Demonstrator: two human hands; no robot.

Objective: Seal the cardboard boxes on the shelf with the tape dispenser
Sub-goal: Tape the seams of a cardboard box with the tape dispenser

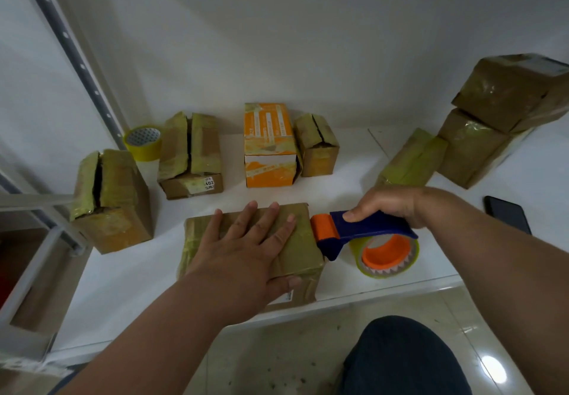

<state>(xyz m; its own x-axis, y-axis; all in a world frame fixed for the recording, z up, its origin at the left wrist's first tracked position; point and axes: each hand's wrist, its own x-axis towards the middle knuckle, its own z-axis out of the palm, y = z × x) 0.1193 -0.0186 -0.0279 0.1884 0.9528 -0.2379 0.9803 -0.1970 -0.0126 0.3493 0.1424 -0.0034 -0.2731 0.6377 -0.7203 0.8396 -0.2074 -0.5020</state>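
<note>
A flat cardboard box [303,251] wrapped in yellowish tape lies near the front edge of the white shelf [138,274]. My left hand [246,247] lies flat on top of it, fingers spread, thumb over its near edge. My right hand [388,206] grips the blue handle of the tape dispenser [366,234]. Its orange front end touches the box's right edge, and its tape roll with the orange hub hangs to the right of the box.
Behind stand several taped boxes: one with a split top [107,200] at left, another [191,154], an orange carton [269,145], a small one [317,145]. Stacked boxes [492,123] sit at right. A spare yellow tape roll [143,142] and a black phone [506,214] lie on the shelf.
</note>
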